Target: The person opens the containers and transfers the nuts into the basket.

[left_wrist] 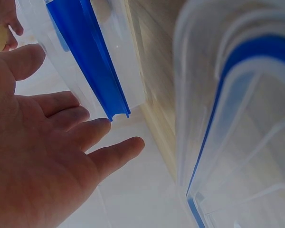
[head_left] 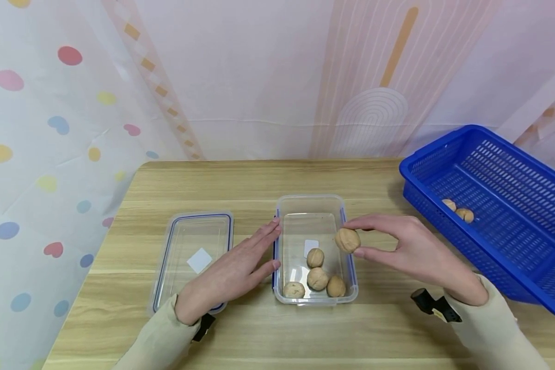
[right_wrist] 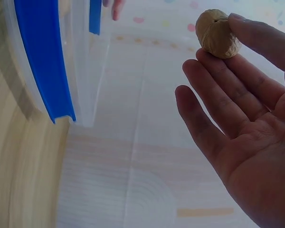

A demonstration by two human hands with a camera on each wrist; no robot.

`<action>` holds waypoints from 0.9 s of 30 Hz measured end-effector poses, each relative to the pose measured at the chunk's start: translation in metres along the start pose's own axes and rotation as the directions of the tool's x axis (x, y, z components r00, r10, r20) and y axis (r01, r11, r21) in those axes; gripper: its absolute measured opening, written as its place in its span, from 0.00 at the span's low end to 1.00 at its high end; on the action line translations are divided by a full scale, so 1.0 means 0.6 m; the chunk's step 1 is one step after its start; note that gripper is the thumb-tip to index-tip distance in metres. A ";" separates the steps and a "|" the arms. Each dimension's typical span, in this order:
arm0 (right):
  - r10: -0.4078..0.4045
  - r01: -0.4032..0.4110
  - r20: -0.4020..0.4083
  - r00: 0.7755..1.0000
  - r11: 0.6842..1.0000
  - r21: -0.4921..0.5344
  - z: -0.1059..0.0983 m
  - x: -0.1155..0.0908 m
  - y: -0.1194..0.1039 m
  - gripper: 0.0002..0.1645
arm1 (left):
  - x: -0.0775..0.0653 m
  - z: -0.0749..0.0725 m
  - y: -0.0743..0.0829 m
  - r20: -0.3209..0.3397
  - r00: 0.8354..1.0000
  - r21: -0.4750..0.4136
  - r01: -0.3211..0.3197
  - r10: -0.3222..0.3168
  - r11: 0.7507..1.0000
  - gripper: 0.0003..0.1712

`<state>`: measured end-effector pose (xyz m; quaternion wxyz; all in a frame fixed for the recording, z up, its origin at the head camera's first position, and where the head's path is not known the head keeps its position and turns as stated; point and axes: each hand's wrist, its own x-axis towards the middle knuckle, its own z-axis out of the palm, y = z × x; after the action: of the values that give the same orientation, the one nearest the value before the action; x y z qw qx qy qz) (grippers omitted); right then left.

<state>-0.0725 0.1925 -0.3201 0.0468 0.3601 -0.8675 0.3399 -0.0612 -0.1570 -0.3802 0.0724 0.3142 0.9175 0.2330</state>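
Between the thumb and fingertips of my right hand [head_left: 404,246] a walnut [head_left: 347,240] is pinched, over the right rim of a clear plastic container [head_left: 311,204]. The right wrist view shows the same walnut [right_wrist: 217,34] at the fingertips, the other fingers spread. Several walnuts [head_left: 317,279] lie in the near half of the container, beside a white square label. My left hand [head_left: 233,270] has its fingers extended, fingertips at the container's left wall. In the left wrist view those fingers [left_wrist: 97,133] lie by the blue side clip [left_wrist: 88,57], and the palm holds nothing.
Left of the container, partly under my left forearm, lies a clear lid [head_left: 185,231] with a blue seal and a white label. A blue slotted basket [head_left: 478,246] stands on the right, with a few walnuts [head_left: 465,215] inside. A patterned cloth [head_left: 259,77] hangs behind the wooden table [head_left: 240,180].
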 end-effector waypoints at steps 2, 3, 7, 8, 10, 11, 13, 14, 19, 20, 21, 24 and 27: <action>0.008 -0.008 -0.016 1.000 1.000 -0.009 -0.008 -0.004 0.000 0.25 | 0.000 0.000 0.000 0.000 1.000 0.001 0.000 0.000 1.000 0.39; 0.014 -0.014 -0.024 1.000 1.000 -0.015 -0.011 -0.006 -0.001 0.25 | 0.000 -0.001 0.000 0.001 1.000 0.001 0.001 -0.001 1.000 0.39; 0.054 -0.055 -0.050 0.997 0.998 -0.015 -0.027 -0.014 -0.002 0.26 | 0.000 -0.001 0.001 0.005 1.000 0.002 0.001 -0.001 1.000 0.39; 0.060 -0.061 -0.057 0.997 0.998 -0.016 -0.031 -0.017 -0.002 0.26 | 0.000 -0.001 0.000 0.005 1.000 0.002 0.000 0.000 1.000 0.40; 0.066 -0.067 -0.074 0.995 0.998 -0.012 -0.037 -0.021 -0.002 0.28 | 0.000 -0.001 0.000 0.005 1.000 0.003 -0.002 0.002 1.000 0.40; 0.065 -0.066 -0.083 0.994 0.998 -0.005 -0.041 -0.023 -0.001 0.29 | -0.001 -0.001 0.000 0.005 1.000 0.002 -0.003 0.003 1.000 0.40; 0.066 -0.066 -0.101 0.993 0.998 0.004 -0.047 -0.028 0.001 0.31 | -0.001 -0.001 0.001 0.003 1.000 0.000 -0.005 0.005 1.000 0.40; 0.077 -0.075 -0.108 0.991 0.997 0.017 -0.050 -0.030 0.002 0.32 | -0.001 -0.001 0.001 0.002 1.000 -0.001 -0.006 0.006 1.000 0.40; 0.123 -0.120 -0.142 0.982 0.992 0.029 -0.067 -0.044 0.007 0.33 | -0.002 -0.002 0.001 0.008 1.000 -0.009 0.001 -0.001 1.000 0.39; 0.126 -0.124 -0.151 0.980 0.992 0.021 -0.070 -0.047 0.008 0.33 | -0.002 -0.002 0.000 0.009 1.000 -0.009 0.002 -0.002 1.000 0.39; 0.120 -0.120 -0.157 0.980 0.993 0.007 -0.074 -0.049 0.009 0.34 | -0.001 -0.003 0.000 0.010 1.000 -0.009 0.003 -0.003 1.000 0.39; 0.103 -0.111 -0.173 0.980 0.993 -0.039 -0.086 -0.056 0.011 0.36 | -0.001 -0.003 0.000 0.006 1.000 -0.005 -0.003 0.003 1.000 0.40; 0.122 -0.128 -0.175 0.977 0.991 -0.027 -0.097 -0.063 0.011 0.38 | -0.001 -0.002 0.000 0.001 1.000 -0.001 -0.010 0.010 1.000 0.40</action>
<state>-0.0585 0.2548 -0.2915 0.1074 0.2730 -0.8874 0.3557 -0.0612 -0.1578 -0.3790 0.0720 0.3191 0.9156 0.2338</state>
